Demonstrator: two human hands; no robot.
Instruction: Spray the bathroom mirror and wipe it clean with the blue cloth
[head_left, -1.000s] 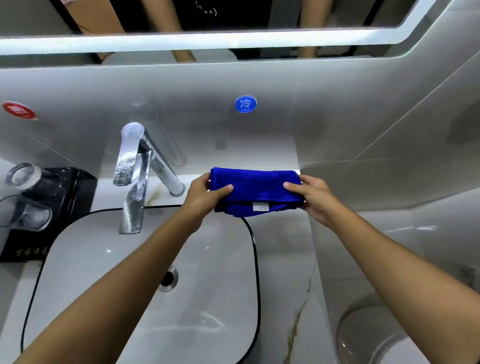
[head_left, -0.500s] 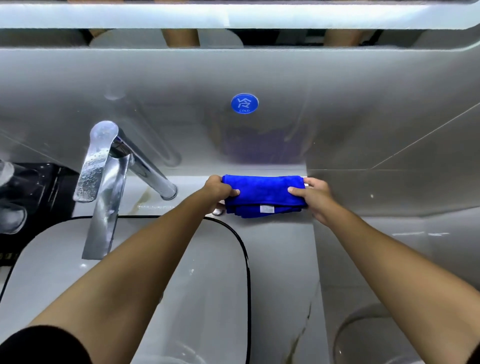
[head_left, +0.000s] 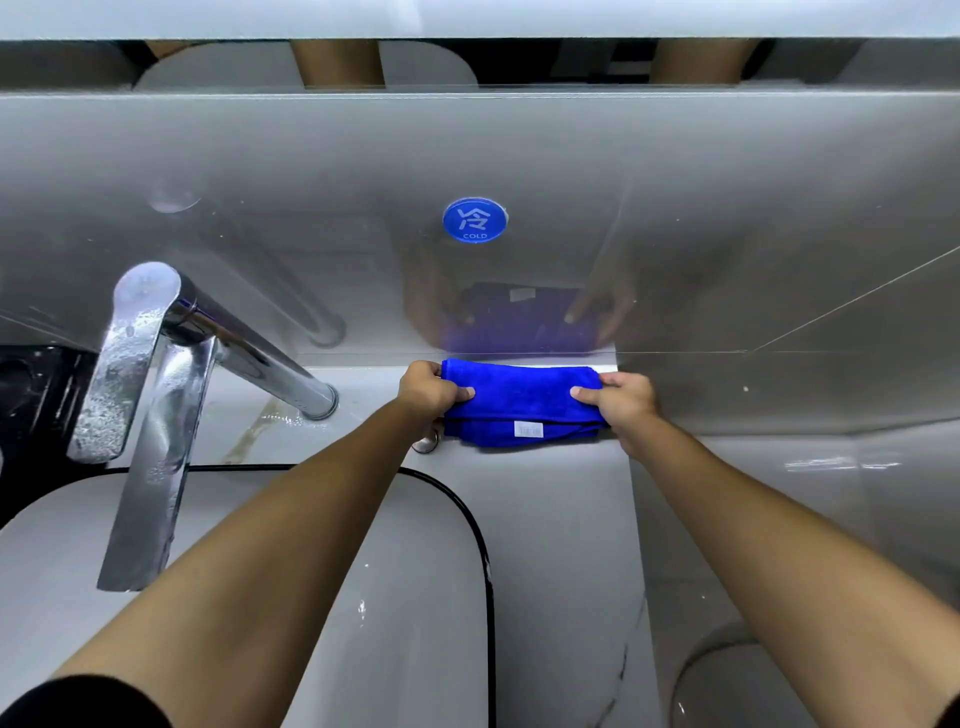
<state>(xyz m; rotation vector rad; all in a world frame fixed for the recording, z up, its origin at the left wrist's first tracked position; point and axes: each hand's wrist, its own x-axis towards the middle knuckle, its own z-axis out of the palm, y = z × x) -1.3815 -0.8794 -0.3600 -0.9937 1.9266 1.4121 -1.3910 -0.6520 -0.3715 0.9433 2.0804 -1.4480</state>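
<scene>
From the head camera, a folded bright blue microfibre cloth (head_left: 519, 402) with a small white label lies along the back of the pale marble counter (head_left: 561, 519), close against the glossy grey wall panel; the left hand (head_left: 428, 395) grips its left end, thumb on top and fingers (head_left: 415, 370) curled over the far edge; the right hand (head_left: 621, 402) pinches its right end likewise; a wet chrome tap (head_left: 156, 395) stands to the left over the white basin (head_left: 405, 597); a round blue "COLD" sticker (head_left: 475, 220) sits on the panel above the cloth.
</scene>
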